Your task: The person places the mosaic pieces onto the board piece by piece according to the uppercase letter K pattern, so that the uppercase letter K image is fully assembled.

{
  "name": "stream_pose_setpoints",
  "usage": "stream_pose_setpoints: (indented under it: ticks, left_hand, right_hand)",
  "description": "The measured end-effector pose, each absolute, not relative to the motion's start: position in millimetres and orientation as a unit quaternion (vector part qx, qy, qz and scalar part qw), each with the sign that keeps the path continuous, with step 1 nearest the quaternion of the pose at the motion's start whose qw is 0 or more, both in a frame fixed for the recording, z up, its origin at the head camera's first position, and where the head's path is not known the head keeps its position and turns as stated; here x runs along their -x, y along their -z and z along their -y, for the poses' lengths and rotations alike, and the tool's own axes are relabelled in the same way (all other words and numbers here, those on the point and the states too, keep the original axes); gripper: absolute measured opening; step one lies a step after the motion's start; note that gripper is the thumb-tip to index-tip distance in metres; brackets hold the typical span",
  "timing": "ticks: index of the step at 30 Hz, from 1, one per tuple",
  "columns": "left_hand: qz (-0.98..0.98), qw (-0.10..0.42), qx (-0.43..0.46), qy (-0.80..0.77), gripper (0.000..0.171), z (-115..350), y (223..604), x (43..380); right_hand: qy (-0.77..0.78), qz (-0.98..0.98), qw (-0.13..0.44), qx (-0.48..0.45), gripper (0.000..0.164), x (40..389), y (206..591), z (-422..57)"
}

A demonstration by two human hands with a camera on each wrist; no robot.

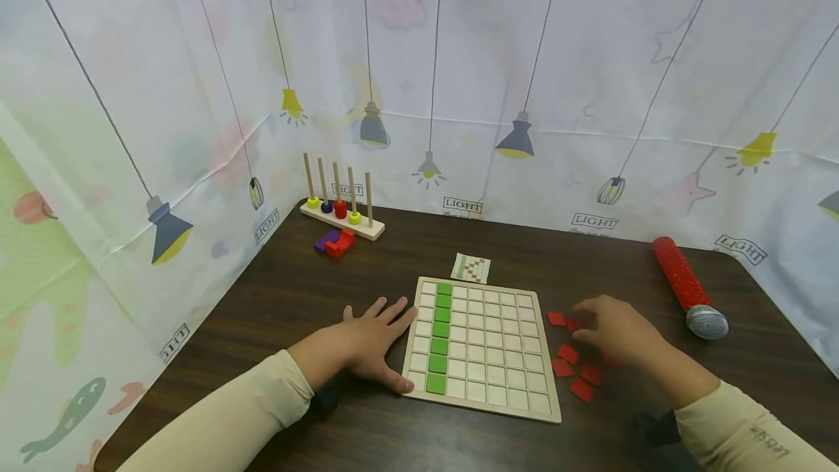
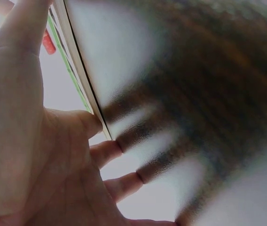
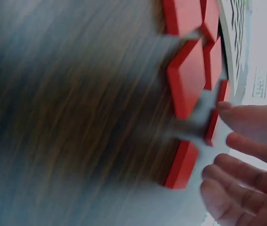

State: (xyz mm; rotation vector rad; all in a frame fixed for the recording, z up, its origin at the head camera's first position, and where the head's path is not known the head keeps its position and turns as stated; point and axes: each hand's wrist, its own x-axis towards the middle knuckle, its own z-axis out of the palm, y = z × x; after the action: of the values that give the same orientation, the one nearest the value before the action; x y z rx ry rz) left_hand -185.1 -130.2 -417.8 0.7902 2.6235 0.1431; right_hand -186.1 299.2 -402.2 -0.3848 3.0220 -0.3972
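A wooden grid board (image 1: 485, 411) lies flat on the dark table, its second column from the left filled with green square tiles (image 1: 438, 347). Fingers spread, my left hand (image 1: 373, 341) rests along the board's left edge; the left wrist view shows that hand (image 2: 63, 160) touching the wooden rim. Several red square tiles (image 1: 581, 390) are scattered to the right of the board. Over them hovers my right hand (image 1: 616, 330), loosely curved, thumb and forefinger apart around a red tile (image 1: 572, 325). In the right wrist view the thumb overlaps a red tile (image 3: 212, 127); whether they touch is unclear.
A small patterned card (image 1: 471, 269) lies just behind the board. At the back left stands a wooden peg stand (image 1: 344, 221) with coloured beads, near purple and red blocks (image 1: 339, 244). A red microphone (image 1: 684, 279) lies at the right. Printed curtains line the table's back and left.
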Motion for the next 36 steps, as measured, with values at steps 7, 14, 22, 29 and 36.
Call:
stream_pose_setpoints:
  ticks: [7, 14, 22, 29, 36]
  left_hand:
    - [-0.940, 0.200, -0.274, -0.045, 0.123, 128, 417, 184]
    - [-0.937, 0.194, -0.287, -0.052, 0.123, 130, 417, 184]
    - [-0.938, 0.191, -0.286, -0.048, 0.123, 130, 420, 185]
    - [-0.937, 0.192, -0.287, -0.046, 0.123, 129, 420, 186]
    - [-0.937, 0.193, -0.286, -0.047, 0.123, 131, 420, 187]
  right_hand:
    - [0.109, -0.983, 0.047, 0.140, 0.028, 190, 406, -306]
    - [0.096, -0.985, 0.057, 0.129, 0.019, 196, 404, -305]
    - [0.101, -0.987, 0.060, 0.109, 0.022, 200, 403, -301]
    - [0.141, -0.984, 0.038, 0.105, 0.020, 209, 411, -303]
    - [0.238, -0.966, 0.031, 0.100, 0.011, 220, 411, -312]
